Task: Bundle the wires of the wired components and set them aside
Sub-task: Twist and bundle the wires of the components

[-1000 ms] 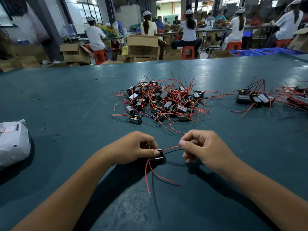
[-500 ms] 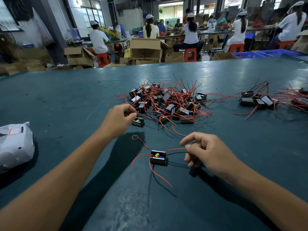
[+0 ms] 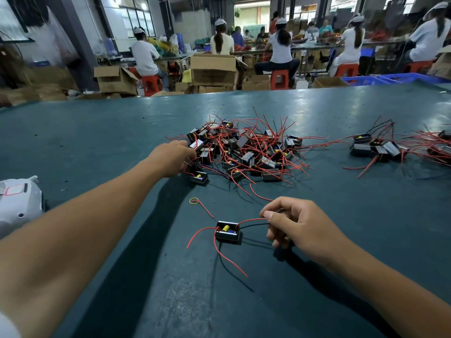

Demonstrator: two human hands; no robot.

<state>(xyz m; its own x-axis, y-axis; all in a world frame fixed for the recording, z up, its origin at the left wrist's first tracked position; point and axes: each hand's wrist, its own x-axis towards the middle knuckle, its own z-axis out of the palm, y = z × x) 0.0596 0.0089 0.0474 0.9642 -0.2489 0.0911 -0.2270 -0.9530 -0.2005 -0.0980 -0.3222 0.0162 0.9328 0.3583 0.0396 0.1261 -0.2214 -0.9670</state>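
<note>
Plainly, right hand (image 3: pixel 302 225) pinches the component's (image 3: pixel 227 231) wires; left hand (image 3: pixel 174 157), grip unclear, reaches the pile (image 3: pixel 246 152).

Table (image 3: pixel 341 240): dark teal covering, smooth, with a dull sheen and scuffed pale patches. Component (image 3: pixel 227 232): black plastic case, semi-gloss, with yellow and blue parts inside; leads in smooth red and black insulation. Pile (image 3: pixel 244 152): like cases, some faces glossy. Band (image 3: pixel 194 201): yellowish rubber. Shell (image 3: pixel 19 203): glossy white plastic. Boxes (image 3: pixel 212 69): matt brown cardboard.
</note>
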